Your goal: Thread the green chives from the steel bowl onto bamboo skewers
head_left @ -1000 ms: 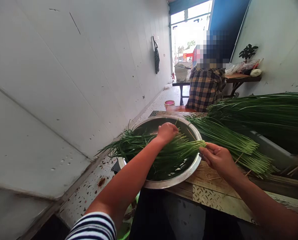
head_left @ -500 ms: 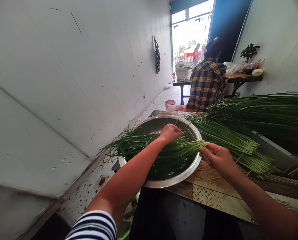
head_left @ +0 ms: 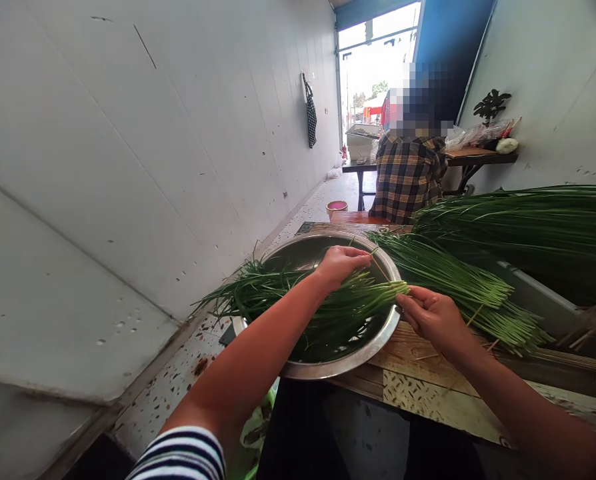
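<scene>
A bunch of long garlic chives (head_left: 358, 297) lies across a metal basin (head_left: 351, 369), its pale stem ends to the right and its leaves hanging over the left rim. My right hand (head_left: 431, 317) pinches the stem ends at the basin's right rim. Above the bunch, my left hand (head_left: 345, 263) is closed, thumb and fingertips together, with a thin chive stalk showing at the tips. A brown straw crosses the rim just beside those fingertips.
More chives (head_left: 458, 280) lie on the wooden table (head_left: 403, 353) to the right. A larger heap (head_left: 528, 217) sits over a grey crate (head_left: 538, 283) behind them. Ahead, a person in a plaid shirt (head_left: 408, 177) sits facing away. A white wall (head_left: 128, 167) runs along the left.
My left hand has moved slightly right along the bunch, and a thin stalk now shows at its fingertips. My right hand stays on the stem ends.
</scene>
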{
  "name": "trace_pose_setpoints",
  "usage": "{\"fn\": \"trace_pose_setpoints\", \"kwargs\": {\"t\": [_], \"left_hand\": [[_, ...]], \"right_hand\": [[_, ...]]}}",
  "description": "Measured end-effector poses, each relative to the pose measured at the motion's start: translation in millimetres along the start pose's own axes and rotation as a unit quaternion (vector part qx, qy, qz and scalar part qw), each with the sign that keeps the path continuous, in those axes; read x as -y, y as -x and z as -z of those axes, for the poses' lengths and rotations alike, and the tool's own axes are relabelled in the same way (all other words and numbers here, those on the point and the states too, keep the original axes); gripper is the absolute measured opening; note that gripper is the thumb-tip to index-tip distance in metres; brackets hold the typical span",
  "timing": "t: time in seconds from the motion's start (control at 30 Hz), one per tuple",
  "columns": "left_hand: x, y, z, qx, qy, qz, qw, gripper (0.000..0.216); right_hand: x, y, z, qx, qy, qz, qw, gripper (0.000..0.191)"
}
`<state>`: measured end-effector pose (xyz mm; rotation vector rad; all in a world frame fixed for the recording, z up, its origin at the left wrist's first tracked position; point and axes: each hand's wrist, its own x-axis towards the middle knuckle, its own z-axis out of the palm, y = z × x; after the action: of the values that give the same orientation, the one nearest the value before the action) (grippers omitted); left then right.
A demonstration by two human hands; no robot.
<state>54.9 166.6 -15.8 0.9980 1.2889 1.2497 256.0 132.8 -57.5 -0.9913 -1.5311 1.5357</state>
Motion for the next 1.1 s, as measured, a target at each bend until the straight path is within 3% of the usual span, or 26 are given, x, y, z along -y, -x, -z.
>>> {"fn": "trace_pose_setpoints", "kwargs": {"t": [0.47,1.1], "left_hand": [[-2.7,2.1,-1.4,0.013,0.061,0.055,0.997,0.016],[-0.5,1.8,0.1,0.028,0.052,0.046,0.997,0.016]], "right_hand": [[-2.4,-1.1,1.1,-0.004,0.018,0.011,1.0,0.038],[1.5,1.7,0.8,-0.008,0.039,0.006,0.999,0.04]]}}
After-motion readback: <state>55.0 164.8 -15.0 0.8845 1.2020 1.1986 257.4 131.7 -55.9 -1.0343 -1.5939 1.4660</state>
